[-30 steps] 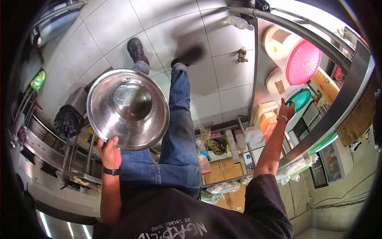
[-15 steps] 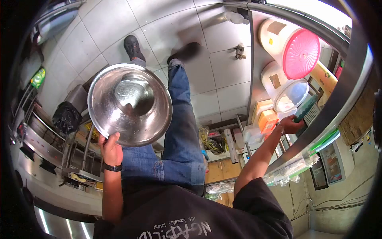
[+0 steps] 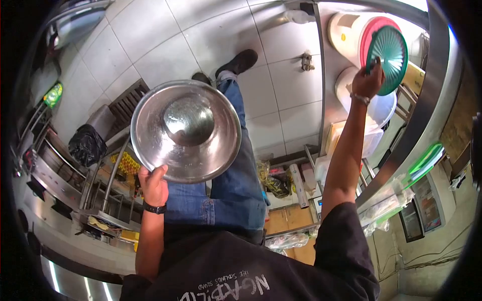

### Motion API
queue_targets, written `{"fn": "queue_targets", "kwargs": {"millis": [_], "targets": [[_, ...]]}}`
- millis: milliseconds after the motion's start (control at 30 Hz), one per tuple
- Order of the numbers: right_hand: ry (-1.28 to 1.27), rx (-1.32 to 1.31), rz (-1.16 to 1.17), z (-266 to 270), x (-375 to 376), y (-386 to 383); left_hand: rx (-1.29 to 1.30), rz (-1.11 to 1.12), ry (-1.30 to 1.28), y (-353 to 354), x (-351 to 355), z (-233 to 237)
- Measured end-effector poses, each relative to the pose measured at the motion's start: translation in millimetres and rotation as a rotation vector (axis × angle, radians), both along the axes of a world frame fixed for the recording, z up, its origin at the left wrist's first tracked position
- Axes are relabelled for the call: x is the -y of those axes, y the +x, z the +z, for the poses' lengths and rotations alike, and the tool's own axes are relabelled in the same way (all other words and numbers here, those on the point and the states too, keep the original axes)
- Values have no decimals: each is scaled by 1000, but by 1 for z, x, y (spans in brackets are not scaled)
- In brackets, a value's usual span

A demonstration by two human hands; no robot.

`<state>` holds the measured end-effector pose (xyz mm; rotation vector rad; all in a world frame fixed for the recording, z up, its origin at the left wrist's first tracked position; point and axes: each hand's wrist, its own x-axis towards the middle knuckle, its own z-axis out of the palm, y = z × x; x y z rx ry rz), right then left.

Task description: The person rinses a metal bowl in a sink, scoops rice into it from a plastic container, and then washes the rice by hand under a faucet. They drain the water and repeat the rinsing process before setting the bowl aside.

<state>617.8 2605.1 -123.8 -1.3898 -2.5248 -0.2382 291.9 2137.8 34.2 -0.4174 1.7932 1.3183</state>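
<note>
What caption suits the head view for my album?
Left hand gripping a metal bowl by its rim, right hand holding a green lid near a pink-lidded tub.

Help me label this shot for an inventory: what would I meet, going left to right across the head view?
Green packet, black bag, steel bowl with the left hand on its rim, clear bottle, green lid in the right hand.

- Bowl: round, shiny steel — held aloft by its rim, open side up.
- Lid: green, round, ribbed — held near its edge, tilted, well apart from the bowl.
</note>
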Motion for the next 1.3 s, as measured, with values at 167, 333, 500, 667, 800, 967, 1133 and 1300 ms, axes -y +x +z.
{"fn": "queue_targets", "kwargs": {"millis": [167, 333, 500, 667, 800, 967, 1133, 1300], "targets": [[19, -92, -52, 25, 13, -7, 18, 60, 28, 9, 47, -3], [-880, -1422, -1143, 22, 1, 53, 15, 106, 32, 13, 77, 5], [-1026, -1611, -1100, -25, -48, 59, -3, 92, 33, 23, 82, 7], [-881, -1324, -1488, -9, -33, 17, 21, 111, 52, 42, 76, 7], [-999, -873, -1646, -4, -35, 4, 6, 129, 51, 63, 74, 13], [-893, -1775, -1383, -50, -59, 37, 7, 57, 46, 79, 84, 12], [-791, -1887, -1870, -60, -97, 56, -28, 33, 26, 86, 82, 14], [-302, -2081, -2229, -78, -119, 54, 7, 128, 51, 88, 89, 11]]}}
